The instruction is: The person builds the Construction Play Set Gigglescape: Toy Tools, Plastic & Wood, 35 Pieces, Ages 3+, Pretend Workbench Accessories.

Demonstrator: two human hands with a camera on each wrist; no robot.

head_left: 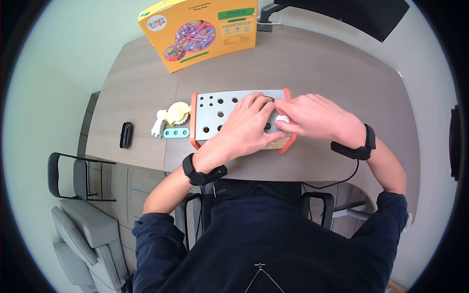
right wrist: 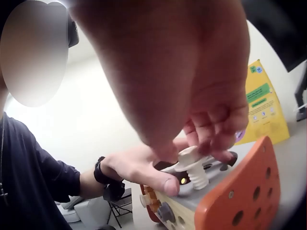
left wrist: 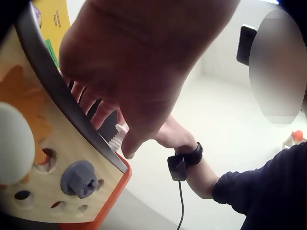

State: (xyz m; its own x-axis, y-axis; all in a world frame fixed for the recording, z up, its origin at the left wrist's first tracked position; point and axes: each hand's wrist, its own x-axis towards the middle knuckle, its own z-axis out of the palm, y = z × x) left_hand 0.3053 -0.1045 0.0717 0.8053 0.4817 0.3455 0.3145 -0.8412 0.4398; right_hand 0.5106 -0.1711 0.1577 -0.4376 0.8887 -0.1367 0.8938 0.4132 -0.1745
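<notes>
A white threaded bolt (right wrist: 197, 176) stands in or on the grey top of the toy workbench (head_left: 207, 117), near its right orange end panel (right wrist: 244, 187); whether its tip is inside a hole cannot be told. The right hand (head_left: 315, 117) pinches the bolt's head between thumb and fingers. The left hand (head_left: 246, 124) rests spread over the holed top, with its thumb beside the bolt (left wrist: 115, 143) and its fingers toward the back. A dark piece (right wrist: 232, 159) lies partly hidden under the hands. On the wooden front, a grey bolt (left wrist: 80, 179) sits in a hole.
Left of the workbench lie yellow-green toy pieces (head_left: 177, 113) and a teal strip with holes (head_left: 176, 133). Farther left is a black object (head_left: 126, 135). A yellow box (head_left: 210, 34) stands at the back, beside a monitor (head_left: 351, 12). A cable (head_left: 337, 184) hangs from the right wrist.
</notes>
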